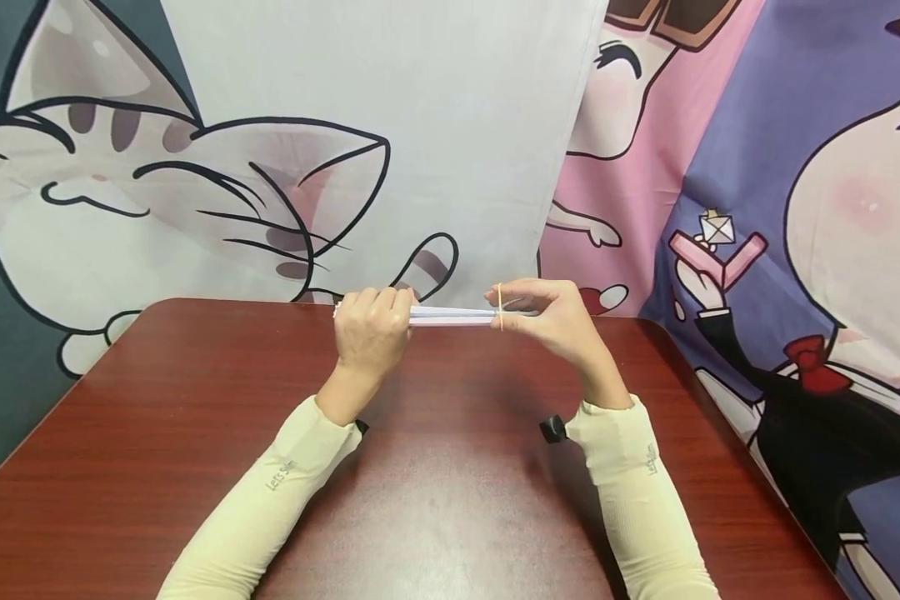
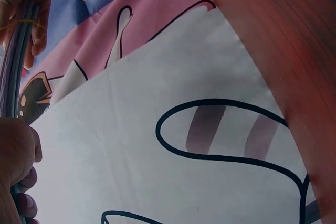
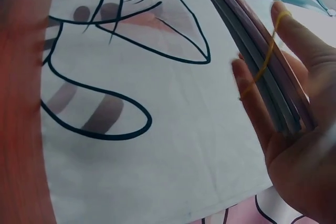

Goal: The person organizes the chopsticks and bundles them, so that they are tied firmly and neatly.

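My left hand [image 1: 373,327] grips one end of a long, narrow bundle of flat folded sheets [image 1: 450,316] and holds it level above the table's far edge. White and lavender edges show on the bundle in the head view, grey and mauve layers in the right wrist view. At its other end is my right hand [image 1: 551,312], with thumb and fingers spread on either side. A thin yellow rubber band [image 3: 266,59] is stretched over those fingertips and passes around the bundle. That end of the bundle reaches in toward the right palm.
Below the hands lies a reddish-brown wooden table [image 1: 195,400]. Behind it hangs a cloth backdrop [image 1: 457,125] printed with cartoon figures. A small black device [image 1: 552,429] sits at the right sleeve's cuff.
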Demonstrator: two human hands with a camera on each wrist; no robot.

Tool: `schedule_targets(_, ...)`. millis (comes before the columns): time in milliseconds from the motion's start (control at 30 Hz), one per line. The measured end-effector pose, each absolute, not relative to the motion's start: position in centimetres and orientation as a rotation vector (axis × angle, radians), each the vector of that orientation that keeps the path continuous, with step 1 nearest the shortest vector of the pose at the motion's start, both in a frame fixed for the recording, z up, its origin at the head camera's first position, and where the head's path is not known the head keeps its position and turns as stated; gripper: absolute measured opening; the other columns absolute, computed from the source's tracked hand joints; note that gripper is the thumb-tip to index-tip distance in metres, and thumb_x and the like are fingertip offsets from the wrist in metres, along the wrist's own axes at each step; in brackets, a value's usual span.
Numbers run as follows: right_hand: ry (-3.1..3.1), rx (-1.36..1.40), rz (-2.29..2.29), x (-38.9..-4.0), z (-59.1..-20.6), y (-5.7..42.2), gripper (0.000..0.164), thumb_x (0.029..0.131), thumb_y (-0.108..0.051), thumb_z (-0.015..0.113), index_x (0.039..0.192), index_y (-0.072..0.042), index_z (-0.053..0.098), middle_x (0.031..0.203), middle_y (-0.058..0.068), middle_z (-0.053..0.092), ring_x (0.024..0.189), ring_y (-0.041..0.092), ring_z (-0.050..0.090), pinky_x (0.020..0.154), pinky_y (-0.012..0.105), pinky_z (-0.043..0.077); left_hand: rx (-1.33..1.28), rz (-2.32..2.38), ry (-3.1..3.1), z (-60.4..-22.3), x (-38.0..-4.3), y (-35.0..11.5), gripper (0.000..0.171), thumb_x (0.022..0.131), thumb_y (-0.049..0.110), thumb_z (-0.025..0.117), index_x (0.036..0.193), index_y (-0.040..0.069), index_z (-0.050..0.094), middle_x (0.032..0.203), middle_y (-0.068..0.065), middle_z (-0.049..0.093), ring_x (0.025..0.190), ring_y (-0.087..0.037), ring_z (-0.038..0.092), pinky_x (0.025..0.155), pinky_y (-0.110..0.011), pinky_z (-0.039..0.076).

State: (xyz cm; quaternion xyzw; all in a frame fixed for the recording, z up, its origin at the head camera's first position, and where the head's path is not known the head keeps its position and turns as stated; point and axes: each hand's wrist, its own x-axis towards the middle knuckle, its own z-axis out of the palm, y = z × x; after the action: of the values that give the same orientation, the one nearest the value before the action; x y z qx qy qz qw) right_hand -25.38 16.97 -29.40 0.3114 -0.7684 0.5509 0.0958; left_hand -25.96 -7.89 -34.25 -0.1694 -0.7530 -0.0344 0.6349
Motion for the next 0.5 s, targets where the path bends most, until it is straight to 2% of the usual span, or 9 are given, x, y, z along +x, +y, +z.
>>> schedule_targets(167,-2.390,0.999,1.515,-24.4,-27.9,16.4,0.031,0.071,0.007,0.083,0.100,0.008,0.073,0.100,0.022,0.072,0.086,0.020,0.070,0.078,0.031,0.057,-0.390,-0.075,-1.742,-34.2,-25.7,-7.7,0.029,0.090,0.007,0.054,0.062,0.008,0.053,0.054,-0.005,0.049,0.050,-0.026,0.048,0.047,-0.038,0.035)
schedule_targets(367,-2.344,0.973,1.368,-24.0,-27.4,15.9,0.027,0.068,0.004,0.086,0.092,0.003,0.075,0.095,0.017,0.074,0.080,0.029,0.070,0.074,0.040,0.057,-0.406,-0.067,-1.758,-34.2,-25.6,-7.6,0.028,0.091,0.009,0.054,0.063,0.008,0.054,0.055,-0.005,0.050,0.049,-0.026,0.048,0.047,-0.038,0.035)
schedule_targets(500,-2.331,0.992,1.462,-24.9,-28.2,16.2,0.029,0.067,0.000,0.088,0.088,0.001,0.067,0.097,0.015,0.074,0.076,0.028,0.073,0.071,0.035,0.057,-0.403,-0.065,-1.768,-34.2,-25.6,-7.7,0.028,0.090,0.008,0.056,0.062,0.008,0.051,0.055,-0.005,0.050,0.049,-0.026,0.048,0.047,-0.038,0.034)
